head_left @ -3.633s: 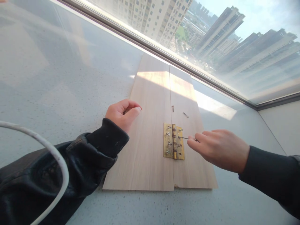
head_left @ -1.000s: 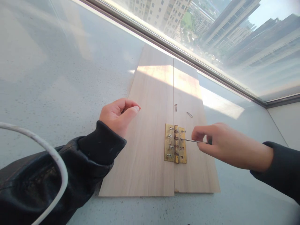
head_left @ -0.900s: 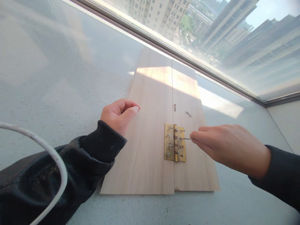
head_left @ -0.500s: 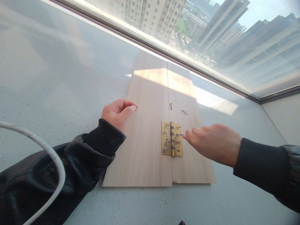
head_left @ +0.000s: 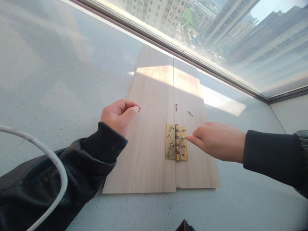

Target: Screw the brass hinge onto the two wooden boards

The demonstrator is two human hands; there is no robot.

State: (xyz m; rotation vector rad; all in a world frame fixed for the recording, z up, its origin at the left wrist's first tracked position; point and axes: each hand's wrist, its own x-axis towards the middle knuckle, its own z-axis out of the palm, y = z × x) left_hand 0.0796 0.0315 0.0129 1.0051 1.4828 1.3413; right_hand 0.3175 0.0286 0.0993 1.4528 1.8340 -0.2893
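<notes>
A brass hinge [head_left: 177, 150] lies across the seam between a wider wooden board [head_left: 146, 150] on the left and a narrower wooden board [head_left: 196, 175] on the right. Several screws stand in its left leaf, and one more is near the top of the right leaf. My right hand [head_left: 218, 141] reaches in from the right, its fingertips closed at a small screw [head_left: 183, 138] on the right leaf. Above the left board's edge, apart from the hinge, my left hand [head_left: 120, 115] is pinched closed; anything between its fingertips is too small or hidden.
Two loose screws, one upper screw [head_left: 176, 107] and one slanted screw [head_left: 190, 113], lie beyond the hinge. A white cable [head_left: 62, 173] curves over my left sleeve. The speckled white counter [head_left: 79, 73] ends at a window frame [head_left: 154, 37]. Something dark [head_left: 184, 226] pokes in at the bottom edge.
My right hand has turned slightly at the screw, its fingers shifting a little upward. My left hand stays pinched in nearly the same place. The camera view has shifted slightly.
</notes>
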